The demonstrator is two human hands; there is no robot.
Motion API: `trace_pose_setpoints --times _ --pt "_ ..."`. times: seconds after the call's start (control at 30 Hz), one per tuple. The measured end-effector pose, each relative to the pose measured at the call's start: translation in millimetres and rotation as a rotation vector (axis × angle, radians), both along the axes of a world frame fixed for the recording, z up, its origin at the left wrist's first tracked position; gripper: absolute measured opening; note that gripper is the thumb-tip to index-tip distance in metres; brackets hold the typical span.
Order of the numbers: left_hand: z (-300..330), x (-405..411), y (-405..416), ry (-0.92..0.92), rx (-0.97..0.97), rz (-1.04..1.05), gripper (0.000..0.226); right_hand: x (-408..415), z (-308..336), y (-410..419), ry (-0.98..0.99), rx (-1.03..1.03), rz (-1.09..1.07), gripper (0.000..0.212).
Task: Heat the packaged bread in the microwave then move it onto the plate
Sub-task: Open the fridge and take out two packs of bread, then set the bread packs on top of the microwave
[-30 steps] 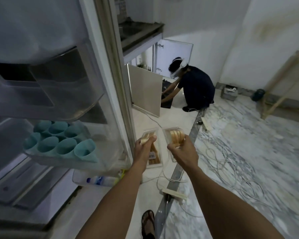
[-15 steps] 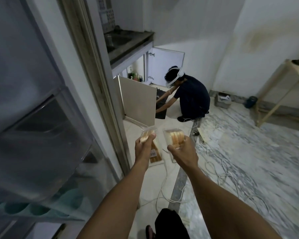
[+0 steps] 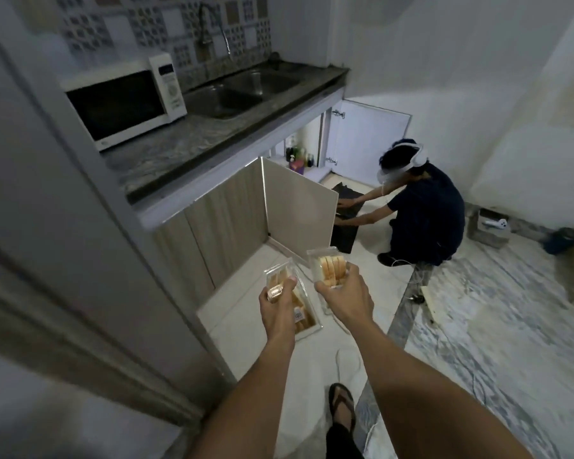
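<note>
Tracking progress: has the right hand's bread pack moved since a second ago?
Yes. The bread pack has left the fridge door behind, travelling toward the counter with the microwave.

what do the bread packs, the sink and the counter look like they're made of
Bread packs and: thin clear plastic, glossy; the slices show through and the edges catch light.
Sink: probably stainless steel, with a dull grey metallic sheen on its two basins.
Counter: looks like polished stone, maybe granite or an imitation, going by its mottled grey veining and dark edge.
</note>
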State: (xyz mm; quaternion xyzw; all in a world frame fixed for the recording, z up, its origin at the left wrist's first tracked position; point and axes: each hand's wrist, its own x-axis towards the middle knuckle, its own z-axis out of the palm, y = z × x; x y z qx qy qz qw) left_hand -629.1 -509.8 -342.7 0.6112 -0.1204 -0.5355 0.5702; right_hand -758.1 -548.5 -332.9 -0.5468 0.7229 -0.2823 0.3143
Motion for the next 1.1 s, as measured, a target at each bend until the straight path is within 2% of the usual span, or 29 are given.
trace_pose_setpoints --times 0.13,0.3,0.47,0.63,0.73,0.9,1.0,1.1 --pt "-13 -1 -72 0.022 0.032 0.122 0.063 -3 -12 -89 0.012 0.043 0.114 0.072" --pt "0 7 -164 -0.027 0.028 0.289 0.055 -18 -8 -188 -0.001 0.054 0.259 0.076" --pt "16 14 -220 0.030 0.003 0.337 0.047 -16 -1 -259 -0.017 0.033 0.322 0.070" --pt "24 44 -261 0.000 -0.005 0.315 0.069 8 16 -316 -0.045 -0.010 0.409 0.067" --pt "31 74 -291 -0.067 -0.048 0.324 0.072 36 23 -357 -0.047 -0.033 0.470 0.067" --pt "52 127 -337 -0.078 -0.136 0.386 0.052 101 39 -416 -0.181 -0.055 0.535 0.069" --pt "61 178 -377 -0.079 -0.166 0.412 0.071 156 54 -461 -0.372 -0.001 0.596 0.078" --pt "81 229 -415 -0.110 -0.165 0.428 0.081 211 74 -502 -0.432 0.068 0.686 0.088"
